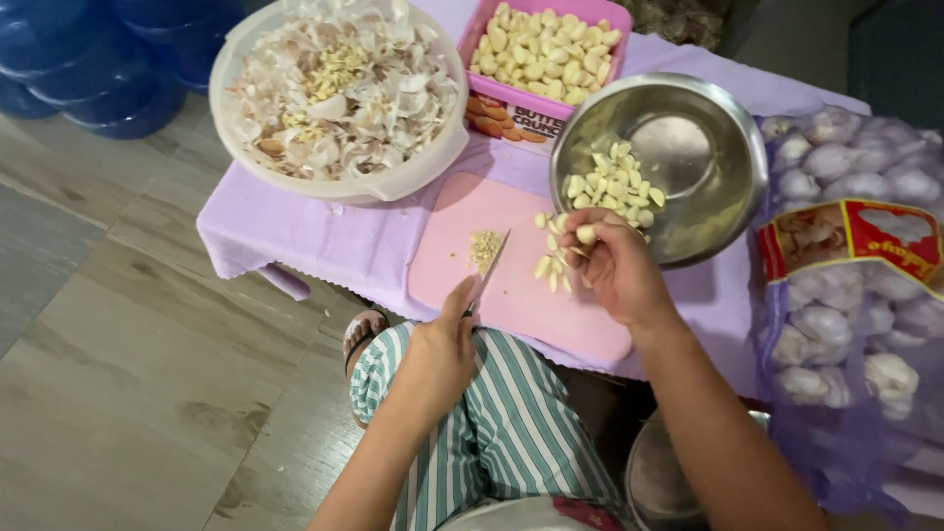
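My left hand [441, 346] grips a knife [489, 270] whose blade rests on a pink cutting board [511, 300], beside a small heap of cut garlic bits [483, 248]. My right hand [615, 267] pinches a peeled garlic clove [586, 234] over the board's far right corner. Several loose cloves [549, 267] lie on the board just left of that hand. Right behind it stands a steel bowl [733, 128] holding more peeled cloves [615, 184].
A white bowl [393, 187] heaped with garlic skins sits at the back left on a purple cloth [324, 236]. A pink tub [472, 39] of peeled cloves stands behind the board. A mesh bag of garlic bulbs [855, 315] fills the right. Blue containers [88, 59] stand on the floor.
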